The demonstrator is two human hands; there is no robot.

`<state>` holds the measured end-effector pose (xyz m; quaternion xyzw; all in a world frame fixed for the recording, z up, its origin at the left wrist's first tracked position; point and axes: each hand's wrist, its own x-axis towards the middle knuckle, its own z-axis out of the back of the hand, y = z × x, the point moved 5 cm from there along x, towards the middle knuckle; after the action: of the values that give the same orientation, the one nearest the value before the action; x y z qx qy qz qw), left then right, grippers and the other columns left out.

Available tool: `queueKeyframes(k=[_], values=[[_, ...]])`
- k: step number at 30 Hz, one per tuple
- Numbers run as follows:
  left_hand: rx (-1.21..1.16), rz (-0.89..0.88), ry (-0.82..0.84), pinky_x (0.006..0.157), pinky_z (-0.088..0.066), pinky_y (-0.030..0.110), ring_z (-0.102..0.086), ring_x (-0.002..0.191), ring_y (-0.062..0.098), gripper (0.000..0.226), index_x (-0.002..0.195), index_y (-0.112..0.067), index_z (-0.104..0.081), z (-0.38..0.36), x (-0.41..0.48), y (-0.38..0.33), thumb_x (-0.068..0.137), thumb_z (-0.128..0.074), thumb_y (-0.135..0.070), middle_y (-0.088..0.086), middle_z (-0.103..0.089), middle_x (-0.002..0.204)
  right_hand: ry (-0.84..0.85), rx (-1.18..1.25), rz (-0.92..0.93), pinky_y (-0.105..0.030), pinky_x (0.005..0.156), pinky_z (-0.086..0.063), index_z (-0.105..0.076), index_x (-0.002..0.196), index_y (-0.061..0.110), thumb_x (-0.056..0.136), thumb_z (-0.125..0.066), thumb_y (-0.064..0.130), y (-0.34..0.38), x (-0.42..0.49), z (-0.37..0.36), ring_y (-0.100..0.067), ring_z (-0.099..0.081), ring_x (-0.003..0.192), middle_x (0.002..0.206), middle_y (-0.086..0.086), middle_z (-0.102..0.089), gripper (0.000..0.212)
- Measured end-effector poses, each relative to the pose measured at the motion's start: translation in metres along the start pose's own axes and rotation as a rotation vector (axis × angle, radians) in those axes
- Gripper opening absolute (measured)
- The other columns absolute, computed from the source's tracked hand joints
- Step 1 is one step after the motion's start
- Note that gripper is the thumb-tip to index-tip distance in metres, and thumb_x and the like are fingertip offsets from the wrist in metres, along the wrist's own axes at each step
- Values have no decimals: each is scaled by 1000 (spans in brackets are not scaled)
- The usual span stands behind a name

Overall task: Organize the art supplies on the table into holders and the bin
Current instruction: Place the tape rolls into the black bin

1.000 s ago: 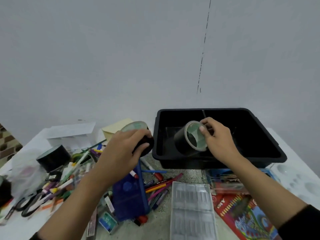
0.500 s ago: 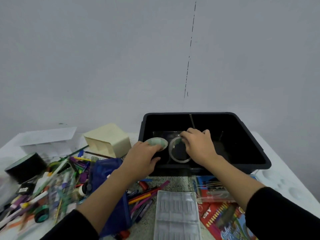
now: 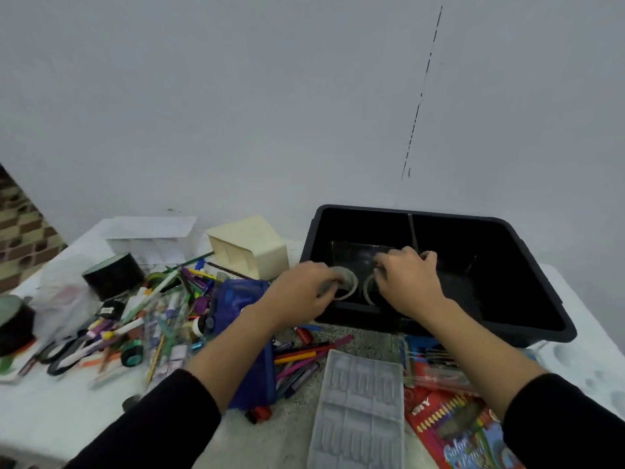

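Black bin (image 3: 456,238) holds two tape rolls, cores pointing up at me. My left hand (image 3: 301,292) grips the nine-o'clock roll (image 3: 350,283), right hand (image 3: 411,282) the three-o'clock roll (image 3: 368,290).

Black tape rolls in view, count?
4. In the bin: left-hand roll, right-hand roll. Third roll beside the plastic bag; fourth roll at the left edge. Clutter may hide more.
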<state>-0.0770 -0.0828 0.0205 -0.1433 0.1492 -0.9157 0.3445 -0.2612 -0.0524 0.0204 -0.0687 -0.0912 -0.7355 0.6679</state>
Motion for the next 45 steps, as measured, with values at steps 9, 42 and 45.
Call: queueKeyframes(k=[9,42,45], values=[[-133,364,-401,68,-52,34,-61,72,5,12,103,-30,-70,66,-120,54,96,-61,-27,-13,-67,78,-133,581,146,-42,75,-54,-70,94,22,97,-60,30,92,-15,20,-12,-60,78,85,7,-65,13],[211,376,-162,53,-24,12,-44,65,12,20,101,-27,-48,176,-326,364,89,-64,-23,-10,-58,70,110,204,498,-41,106,-33,-58,117,20,96,-55,24,502,93,-74,-24,-56,109,109,2,-66,21],[198,380,-199,53,-31,20,-45,70,11,18,91,-25,-46,184,-325,365,90,-60,-14,-12,-54,80,39,266,454,-40,101,-36,-59,112,18,94,-59,22,493,91,-68,-26,-60,99,102,-1,-67,18]])
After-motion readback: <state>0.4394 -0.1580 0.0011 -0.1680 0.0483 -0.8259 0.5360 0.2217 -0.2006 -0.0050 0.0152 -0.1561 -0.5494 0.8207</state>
